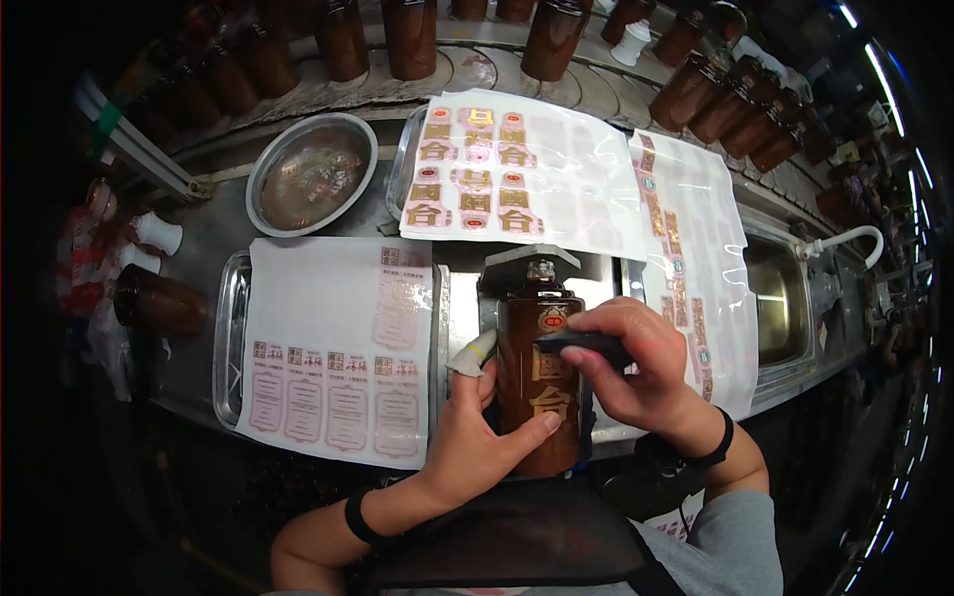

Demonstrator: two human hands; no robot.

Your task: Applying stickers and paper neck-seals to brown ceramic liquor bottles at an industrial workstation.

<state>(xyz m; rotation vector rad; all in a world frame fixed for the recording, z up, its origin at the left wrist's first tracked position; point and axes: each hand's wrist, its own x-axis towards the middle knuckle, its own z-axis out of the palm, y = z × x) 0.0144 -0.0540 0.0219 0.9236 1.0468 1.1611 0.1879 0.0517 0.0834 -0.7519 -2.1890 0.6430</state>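
The brown bottle [516, 375] is set by the near edge of the counter [227, 230], neck toward its far edge; a gold-and-red decal [547, 368] is already on its face, others being left on the sheets [584, 214]. Its left side is clasped in the left hand's [469, 433] grip; a dark tool [599, 346] is pinched in the right hand's [641, 366] grip over its upper face.

A wide fisheye view from the left of two head-worn cameras looks down and forward at close range over the brown bottle [517, 382] and table [221, 223], the conveyor [482, 72] bending farther off toward the upper rim
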